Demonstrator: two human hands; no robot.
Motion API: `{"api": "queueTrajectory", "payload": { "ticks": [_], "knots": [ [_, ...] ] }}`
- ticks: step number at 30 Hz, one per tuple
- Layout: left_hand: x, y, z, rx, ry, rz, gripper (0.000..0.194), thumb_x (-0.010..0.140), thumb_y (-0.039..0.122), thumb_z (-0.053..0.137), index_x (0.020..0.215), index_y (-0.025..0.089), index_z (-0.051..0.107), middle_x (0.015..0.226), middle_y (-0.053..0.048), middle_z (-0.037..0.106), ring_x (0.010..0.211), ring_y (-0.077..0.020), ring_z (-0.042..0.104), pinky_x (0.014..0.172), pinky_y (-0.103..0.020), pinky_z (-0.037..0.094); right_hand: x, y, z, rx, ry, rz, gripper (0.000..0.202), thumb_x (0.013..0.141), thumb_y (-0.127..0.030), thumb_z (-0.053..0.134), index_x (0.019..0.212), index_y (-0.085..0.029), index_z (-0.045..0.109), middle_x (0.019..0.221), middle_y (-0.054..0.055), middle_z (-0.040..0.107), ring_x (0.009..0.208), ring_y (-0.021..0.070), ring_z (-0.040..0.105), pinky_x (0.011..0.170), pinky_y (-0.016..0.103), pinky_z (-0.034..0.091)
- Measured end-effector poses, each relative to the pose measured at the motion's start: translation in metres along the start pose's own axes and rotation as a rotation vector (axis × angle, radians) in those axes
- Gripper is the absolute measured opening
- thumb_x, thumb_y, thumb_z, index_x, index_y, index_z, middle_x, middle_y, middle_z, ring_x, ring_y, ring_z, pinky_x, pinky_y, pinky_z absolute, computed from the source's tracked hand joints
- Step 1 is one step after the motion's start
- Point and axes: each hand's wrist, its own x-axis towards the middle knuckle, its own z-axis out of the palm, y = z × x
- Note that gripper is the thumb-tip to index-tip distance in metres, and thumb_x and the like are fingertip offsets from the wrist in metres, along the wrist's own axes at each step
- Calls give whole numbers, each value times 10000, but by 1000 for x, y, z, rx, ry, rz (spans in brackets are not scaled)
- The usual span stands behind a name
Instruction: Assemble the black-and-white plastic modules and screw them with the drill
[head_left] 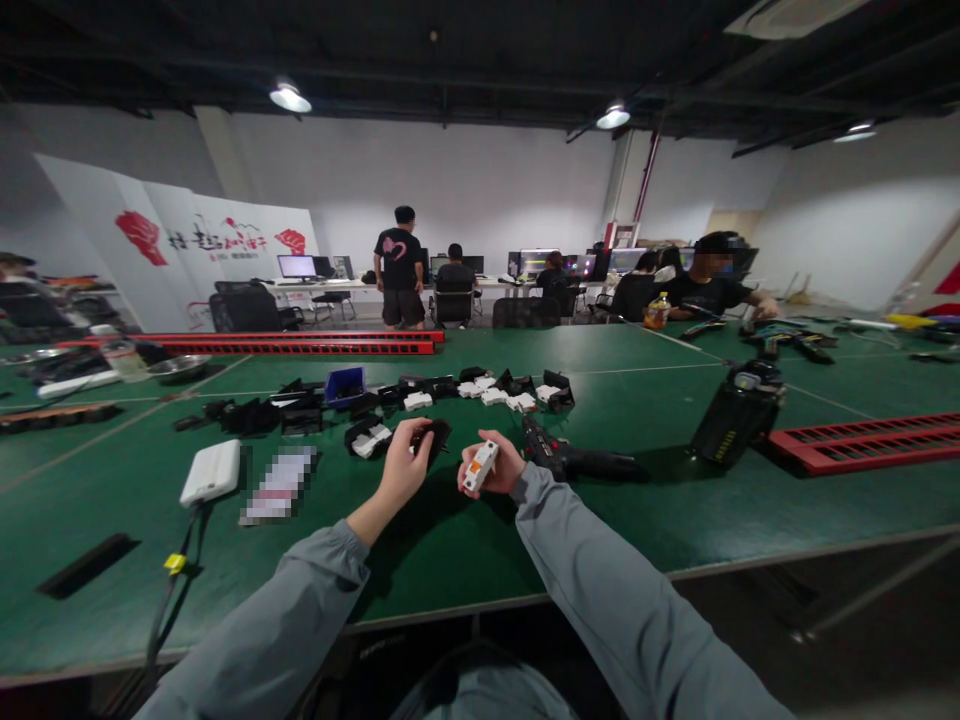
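Observation:
My left hand [407,462] grips a black plastic part [435,438] above the green table [600,520]. Just to its right, my right hand [501,465] holds a white block with an orange switch [481,467], its face turned up. The two hands are apart. Beyond them lie several white blocks [493,396] among black plastic pieces [556,390]. A black power tool [559,452] rests right of my right hand. Near my left hand, a black and white part [367,438] sits on the table.
A white power bank [211,472] with a cable and a blurred flat item [279,486] lie at left. Behind is a blue bin [346,386]. Red slotted rails [300,345] cross the back; another [877,443] is right, beside a black device [736,412]. A person [712,280] sits across the table.

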Motion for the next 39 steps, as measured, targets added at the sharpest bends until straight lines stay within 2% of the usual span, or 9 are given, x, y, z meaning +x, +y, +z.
{"api": "queueTrajectory", "payload": {
  "ticks": [7, 11, 17, 22, 26, 30, 32, 36, 39],
  "knots": [
    [0, 3, -1, 44, -9, 35, 204, 908, 312, 517, 1082, 219, 571, 1045, -78, 604, 930, -200, 608, 832, -369, 513, 1, 4, -2, -70, -112, 57, 541, 875, -474, 227, 636, -131, 571, 681, 127, 665, 463, 191, 591, 408, 294, 448],
    [0, 6, -1, 66, -34, 45, 197, 908, 306, 513, 1074, 219, 573, 1037, -76, 602, 930, -200, 601, 834, -367, 507, -1, 1, 3, -88, -109, 82, 535, 883, -419, 204, 636, -133, 583, 712, 124, 672, 484, 188, 596, 441, 293, 459],
    [-1, 7, 0, 56, -49, 18, 200, 911, 308, 510, 1081, 221, 569, 1045, -74, 601, 913, -195, 604, 813, -359, 512, 0, -1, 2, -87, -102, 76, 511, 855, -480, 269, 647, -137, 586, 696, 111, 669, 501, 181, 591, 437, 281, 466],
    [0, 10, -1, 97, -29, 62, 178, 906, 283, 518, 1061, 216, 576, 1021, -71, 603, 921, -197, 594, 838, -365, 498, 0, 1, 1, -51, -22, 25, 475, 850, -457, 284, 650, -144, 581, 702, 110, 668, 496, 191, 593, 436, 289, 460],
    [2, 9, -3, 113, -6, 75, 182, 911, 284, 509, 1067, 213, 572, 1022, -74, 595, 934, -202, 586, 844, -368, 492, 2, 0, 1, 19, 126, -61, 395, 844, -400, 331, 677, -151, 588, 722, 109, 670, 550, 210, 609, 468, 321, 490],
    [7, -1, -8, 113, 73, 13, 212, 915, 287, 494, 1102, 208, 556, 1058, -84, 586, 949, -208, 585, 860, -383, 488, 8, -7, -5, 208, 446, -288, 299, 857, -382, 392, 712, -180, 559, 708, 80, 657, 632, 229, 624, 505, 356, 518],
    [9, -7, -10, 97, 78, -23, 222, 914, 285, 486, 1112, 208, 550, 1062, -83, 590, 950, -209, 590, 861, -388, 489, 11, -11, -11, 271, 587, -355, 272, 866, -395, 413, 780, -187, 566, 720, 64, 663, 633, 222, 630, 498, 342, 512],
    [6, -10, -7, 90, -21, -50, 209, 908, 281, 480, 1085, 204, 561, 1032, -78, 609, 936, -208, 598, 850, -383, 491, 14, -14, -23, 257, 776, -367, 314, 888, -411, 378, 897, -181, 592, 734, 54, 674, 550, 184, 619, 401, 256, 417],
    [2, -4, -4, 120, -97, -1, 192, 899, 267, 483, 1059, 209, 572, 1033, -76, 611, 954, -215, 586, 863, -387, 476, 16, -11, -27, 203, 809, -331, 355, 896, -420, 359, 916, -165, 605, 721, 62, 676, 484, 164, 600, 348, 221, 322]
  ]
}}
